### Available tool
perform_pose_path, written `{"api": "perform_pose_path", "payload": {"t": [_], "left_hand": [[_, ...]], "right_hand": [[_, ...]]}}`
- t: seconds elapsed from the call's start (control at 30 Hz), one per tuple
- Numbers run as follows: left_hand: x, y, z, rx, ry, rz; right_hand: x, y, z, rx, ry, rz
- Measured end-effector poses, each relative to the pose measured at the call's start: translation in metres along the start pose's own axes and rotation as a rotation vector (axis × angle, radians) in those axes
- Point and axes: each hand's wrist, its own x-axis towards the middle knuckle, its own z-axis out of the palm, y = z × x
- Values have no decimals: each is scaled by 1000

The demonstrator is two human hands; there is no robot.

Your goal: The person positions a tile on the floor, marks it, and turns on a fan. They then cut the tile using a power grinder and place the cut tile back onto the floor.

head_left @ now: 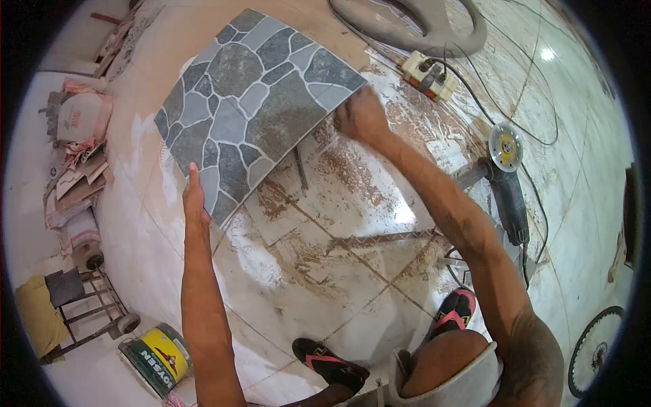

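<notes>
A large square tile (234,102) with a grey stone pattern and pale joints is held tilted above the dusty floor. My left hand (194,197) grips its lower left edge, thumb on the patterned face and the other fingers hidden behind. My right hand (363,115) is at the tile's right corner, its fingers curled in at the edge and slightly blurred. Below the tile, a dark thin bar (300,168) lies on the floor. An angle grinder (507,197) with a round disc lies to the right of my right forearm.
A power outlet block (428,76) with cords sits at the upper right, near a grey oval object (413,24). A paint bucket (157,359) and a metal frame (91,305) stand lower left. Stacked scraps (78,176) line the left. A wheel (597,353) is lower right.
</notes>
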Motion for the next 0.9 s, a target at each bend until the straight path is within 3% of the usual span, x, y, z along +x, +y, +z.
{"api": "perform_pose_path", "payload": {"t": [0.07,0.13,0.23,0.33,0.37,0.47,0.6,0.7,0.8,0.9], "left_hand": [[-3,2,6,-1,45,33],[-4,2,4,24,53,47],[-6,3,6,39,119,41],[-8,3,9,3,113,67],[-8,5,10,16,123,70],[-8,5,6,57,136,54],[0,-1,1,38,124,76],[8,-7,-9,37,134,75],[9,-4,-11,56,136,70],[3,0,-12,43,88,64]], "right_hand": [[27,24,3,-14,247,123],[54,50,16,37,295,322],[91,80,27,-84,170,266],[101,78,6,46,-15,445],[105,91,15,99,-16,536],[103,92,10,150,1,549],[98,79,6,573,78,642],[72,65,-11,1056,77,669],[53,72,-20,1017,-61,705],[26,67,-28,1267,-78,696]]}}
